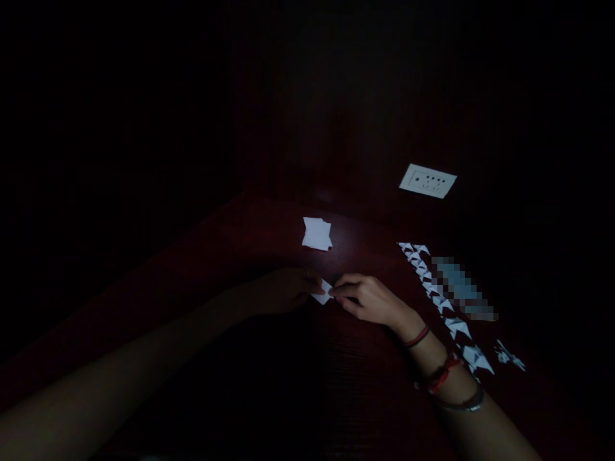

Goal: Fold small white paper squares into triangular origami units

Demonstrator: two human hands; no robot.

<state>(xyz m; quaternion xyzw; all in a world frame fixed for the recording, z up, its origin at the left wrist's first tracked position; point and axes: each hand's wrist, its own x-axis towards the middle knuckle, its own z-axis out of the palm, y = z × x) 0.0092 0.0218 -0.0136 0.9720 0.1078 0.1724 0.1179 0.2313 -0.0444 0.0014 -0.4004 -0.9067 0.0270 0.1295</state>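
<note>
Both left hand (pixel 287 289) and right hand (pixel 373 299) pinch narrowly; right of the fingers (pixel 348 279) lie folded papers (pixel 441 301), beyond them a paper stack (pixel 317 233), between them the held white paper (pixel 321 299), probably best creased with edges aligned under even pressure.

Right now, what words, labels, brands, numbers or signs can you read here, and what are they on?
No readable text anywhere.
Wall socket: any markings too small to read.
Paper stack: none visible.
Folded papers: none visible.
Small paper in the left hand and right hand: none visible.
Bluish pixelated patch: too blurred to read.
</note>
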